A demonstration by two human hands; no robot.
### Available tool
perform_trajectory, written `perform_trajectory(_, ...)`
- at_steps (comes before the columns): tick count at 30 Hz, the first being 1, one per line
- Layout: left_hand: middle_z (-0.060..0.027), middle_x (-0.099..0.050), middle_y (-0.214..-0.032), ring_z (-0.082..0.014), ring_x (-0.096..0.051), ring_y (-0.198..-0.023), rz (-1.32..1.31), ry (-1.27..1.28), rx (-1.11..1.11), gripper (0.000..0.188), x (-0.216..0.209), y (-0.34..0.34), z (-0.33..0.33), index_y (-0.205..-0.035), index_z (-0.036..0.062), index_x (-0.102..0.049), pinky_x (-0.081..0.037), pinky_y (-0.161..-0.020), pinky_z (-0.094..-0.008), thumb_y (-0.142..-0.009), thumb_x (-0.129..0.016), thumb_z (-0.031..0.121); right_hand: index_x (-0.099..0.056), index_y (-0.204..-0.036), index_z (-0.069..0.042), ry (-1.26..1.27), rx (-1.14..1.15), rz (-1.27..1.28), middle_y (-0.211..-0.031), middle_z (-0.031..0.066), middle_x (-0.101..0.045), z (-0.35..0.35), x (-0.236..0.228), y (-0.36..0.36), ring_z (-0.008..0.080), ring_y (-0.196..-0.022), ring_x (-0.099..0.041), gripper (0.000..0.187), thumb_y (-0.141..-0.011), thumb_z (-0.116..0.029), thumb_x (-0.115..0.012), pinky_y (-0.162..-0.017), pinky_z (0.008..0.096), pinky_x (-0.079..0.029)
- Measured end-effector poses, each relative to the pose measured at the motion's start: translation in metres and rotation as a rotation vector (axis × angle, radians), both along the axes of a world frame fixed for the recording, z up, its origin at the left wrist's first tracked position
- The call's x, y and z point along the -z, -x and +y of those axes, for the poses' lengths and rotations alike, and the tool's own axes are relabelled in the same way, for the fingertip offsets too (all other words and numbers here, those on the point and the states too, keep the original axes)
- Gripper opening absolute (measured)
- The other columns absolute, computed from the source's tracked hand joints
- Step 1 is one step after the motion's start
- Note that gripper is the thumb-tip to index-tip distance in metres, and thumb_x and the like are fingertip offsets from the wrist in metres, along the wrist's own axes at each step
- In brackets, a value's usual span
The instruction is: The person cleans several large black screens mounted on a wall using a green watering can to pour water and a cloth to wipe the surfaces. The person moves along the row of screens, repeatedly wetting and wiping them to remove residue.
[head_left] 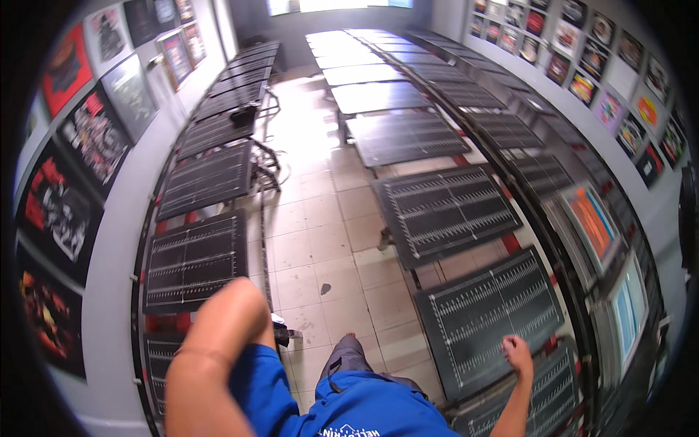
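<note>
My right hand (518,355) hovers over or rests on the near black printing board (480,320); whether it touches I cannot tell. Its fingers are loosely bent and a little apart, with nothing seen in them. White ruler-like lines run across that board. On the left, my bent arm (211,349) rises with its elbow forward, in front of another lined black board (196,255). The left hand itself lies outside the picture.
Rows of similar boards flank a tiled aisle (309,211), which holds a dark spot. Framed printing screens, one orange (591,218) and one blue (625,309), stand at the right. A dark object (244,115) sits on a left board. Posters (98,135) cover both walls.
</note>
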State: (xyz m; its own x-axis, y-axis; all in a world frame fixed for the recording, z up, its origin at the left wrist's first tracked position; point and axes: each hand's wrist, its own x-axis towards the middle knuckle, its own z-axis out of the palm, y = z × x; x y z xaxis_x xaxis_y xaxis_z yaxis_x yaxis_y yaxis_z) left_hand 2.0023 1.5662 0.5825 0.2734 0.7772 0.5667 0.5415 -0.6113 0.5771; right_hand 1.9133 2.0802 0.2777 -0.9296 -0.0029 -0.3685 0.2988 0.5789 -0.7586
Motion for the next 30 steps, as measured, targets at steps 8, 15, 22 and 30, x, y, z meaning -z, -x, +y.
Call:
perform_trajectory(8,-0.0149,-0.067,-0.102,-0.0349,-0.064,-0.101,-0.197,-0.308,-0.69,0.029,0.1,0.146,-0.022,-0.12,0.0028,-0.061,-0.048,-0.088,-0.0388,-0.092,-0.06,0.01,-0.063,-0.12,0.001,0.059,-0.69,0.099,-0.096,0.0064,-0.068,-0.393,-0.1,0.301,0.0137,-0.09,-0.063,0.034,-0.096,-0.022,-0.057,-0.075,0.0284,-0.052)
perform_trajectory(15,-0.0133,-0.065,-0.099,-0.0299,-0.062,-0.097,-0.226,-0.214,-0.256,0.02,0.093,0.302,-0.079,-0.11,0.0046,-0.063,-0.047,-0.083,-0.0389,-0.095,-0.058,0.017,-0.064,-0.123,-0.004,-0.343,-1.258,0.238,-0.103,0.0118,-0.072,-0.672,-0.013,0.463,0.0246,-0.091,-0.069,0.038,-0.098,-0.033,-0.062,-0.081,0.0353,-0.055)
perform_trajectory(22,-0.0144,-0.066,-0.103,-0.0311,-0.062,-0.101,-0.26,-0.137,-0.374,0.024,0.1,0.472,-0.244,-0.115,0.0038,-0.063,-0.048,-0.087,-0.0379,-0.092,-0.059,0.011,-0.063,-0.124,-0.008,-0.248,-1.495,0.267,-0.107,0.015,-0.072,-0.816,-0.017,0.511,0.0333,-0.097,-0.068,0.039,-0.096,-0.036,-0.063,-0.086,0.0423,-0.054)
perform_trajectory(30,-0.0111,-0.068,-0.101,-0.0249,-0.064,-0.098,-0.497,-0.283,-1.368,0.026,0.205,0.677,-0.527,-0.115,0.0022,-0.064,-0.05,-0.089,-0.0345,-0.09,-0.062,0.006,-0.06,-0.13,-0.002,0.106,-1.15,-0.28,-0.117,0.019,-0.07,-0.927,0.139,0.753,0.0297,-0.111,-0.066,0.045,-0.096,-0.031,-0.059,-0.097,0.0395,-0.049)
